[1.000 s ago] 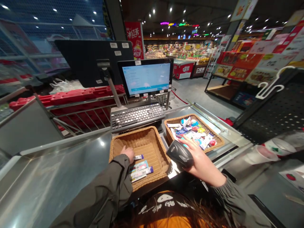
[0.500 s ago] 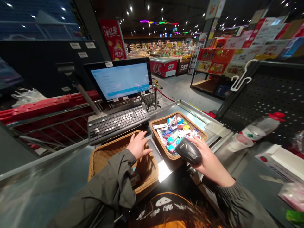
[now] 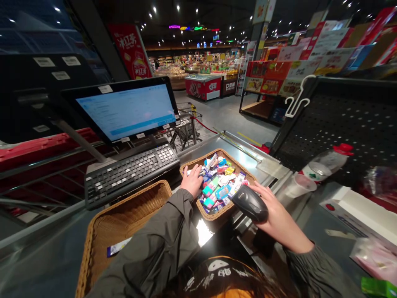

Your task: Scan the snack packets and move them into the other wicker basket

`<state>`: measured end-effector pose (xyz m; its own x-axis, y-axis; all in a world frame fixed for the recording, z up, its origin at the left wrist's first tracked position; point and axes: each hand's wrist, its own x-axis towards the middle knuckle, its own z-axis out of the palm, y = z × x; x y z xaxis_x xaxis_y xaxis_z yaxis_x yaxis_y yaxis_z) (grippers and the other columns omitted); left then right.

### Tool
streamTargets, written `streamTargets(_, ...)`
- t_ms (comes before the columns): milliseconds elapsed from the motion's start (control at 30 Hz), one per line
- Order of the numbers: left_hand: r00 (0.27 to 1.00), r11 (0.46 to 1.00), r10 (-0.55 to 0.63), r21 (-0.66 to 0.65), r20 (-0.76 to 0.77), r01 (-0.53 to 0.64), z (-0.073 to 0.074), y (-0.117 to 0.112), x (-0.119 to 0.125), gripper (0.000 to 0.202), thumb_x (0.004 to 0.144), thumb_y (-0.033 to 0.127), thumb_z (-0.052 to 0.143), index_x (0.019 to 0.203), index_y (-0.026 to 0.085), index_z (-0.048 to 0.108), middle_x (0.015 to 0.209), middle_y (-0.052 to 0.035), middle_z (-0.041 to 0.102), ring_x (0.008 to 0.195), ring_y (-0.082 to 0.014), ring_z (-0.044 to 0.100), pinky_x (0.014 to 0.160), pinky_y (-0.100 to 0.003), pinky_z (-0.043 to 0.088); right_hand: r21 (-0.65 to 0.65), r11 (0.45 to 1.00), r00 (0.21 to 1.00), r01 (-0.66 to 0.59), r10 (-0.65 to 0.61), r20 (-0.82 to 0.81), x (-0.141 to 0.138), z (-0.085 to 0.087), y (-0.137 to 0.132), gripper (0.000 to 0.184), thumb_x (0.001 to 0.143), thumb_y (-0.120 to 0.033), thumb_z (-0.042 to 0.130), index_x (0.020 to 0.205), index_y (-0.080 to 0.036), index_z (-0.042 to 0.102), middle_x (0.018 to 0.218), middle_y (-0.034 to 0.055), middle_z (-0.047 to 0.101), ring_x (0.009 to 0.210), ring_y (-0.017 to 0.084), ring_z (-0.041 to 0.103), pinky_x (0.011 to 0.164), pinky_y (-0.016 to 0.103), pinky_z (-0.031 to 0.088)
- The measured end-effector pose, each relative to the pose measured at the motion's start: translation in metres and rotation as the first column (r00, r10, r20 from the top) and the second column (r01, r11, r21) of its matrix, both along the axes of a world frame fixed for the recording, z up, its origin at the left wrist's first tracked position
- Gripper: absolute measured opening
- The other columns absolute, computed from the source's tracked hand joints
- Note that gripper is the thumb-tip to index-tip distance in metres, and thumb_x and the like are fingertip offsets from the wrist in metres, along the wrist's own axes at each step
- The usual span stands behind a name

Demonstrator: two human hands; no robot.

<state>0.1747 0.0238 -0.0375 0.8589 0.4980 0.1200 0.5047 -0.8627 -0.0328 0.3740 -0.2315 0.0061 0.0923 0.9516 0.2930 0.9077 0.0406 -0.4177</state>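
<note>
Our left hand (image 3: pixel 192 181), fingers spread and holding nothing we can see, has crossed from the left-hand basket (image 3: pixel 130 211) to the left side of the filled basket (image 3: pixel 217 216), over its heaped small packets (image 3: pixel 223 182). Our right hand (image 3: pixel 276 211) stays curled around a black scanner (image 3: pixel 250 203) at the filled basket's near right corner. The shift appears to bring the heap within both hands' reach; a lone packet (image 3: pixel 117 247) shows to its left.

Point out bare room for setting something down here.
The silver metal counter has bare patches beyond the small brown wicker basket of colourful packets and left of the larger brown wicker basket. Crowded: that small basket, with the left hand over it.
</note>
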Motion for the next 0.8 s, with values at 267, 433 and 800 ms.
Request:
streamTargets(267,0.997,0.999,-0.023,0.038,0.073,0.020,-0.002,-0.007,0.009,0.020,0.087,0.015,0.050,0.088,0.018,0.070,0.153,-0.0115,0.039,0.143,-0.0298,0.032,0.116,-0.068,0.007,0.022,0.998,0.998,-0.057,0.057,-0.009,0.014,-0.002,0.017,0.056,0.080,-0.025,0.062,0.135,-0.024,0.049,0.145,0.0130,0.048,0.142,0.036,0.034,0.117,0.062,0.023)
streamTargets(433,0.985,0.997,0.065,0.036,0.158,-0.071,0.011,-0.008,0.003,0.014,0.086,0.024,0.058,0.088,0.020,0.071,0.152,-0.0123,0.040,0.142,-0.0321,0.033,0.114,-0.070,0.007,0.027,0.996,0.996,-0.080,0.081,-0.024,0.014,-0.001,0.024,0.055,0.080,-0.023,0.061,0.134,-0.025,0.050,0.146,0.0114,0.047,0.142,0.036,0.034,0.117,0.062,0.022)
streamTargets(800,0.921,0.988,0.127,0.033,0.368,-0.149,0.045,-0.005,-0.062,0.024,0.086,0.036,0.063,0.107,0.032,0.072,0.160,-0.0068,0.024,0.147,-0.0339,0.020,0.115,-0.065,0.006,0.078,0.991,0.994,-0.104,0.101,0.046,0.003,0.012,0.036,0.056,0.077,-0.021,0.060,0.132,-0.021,0.051,0.147,0.0140,0.045,0.144,0.037,0.029,0.115,0.064,0.026)
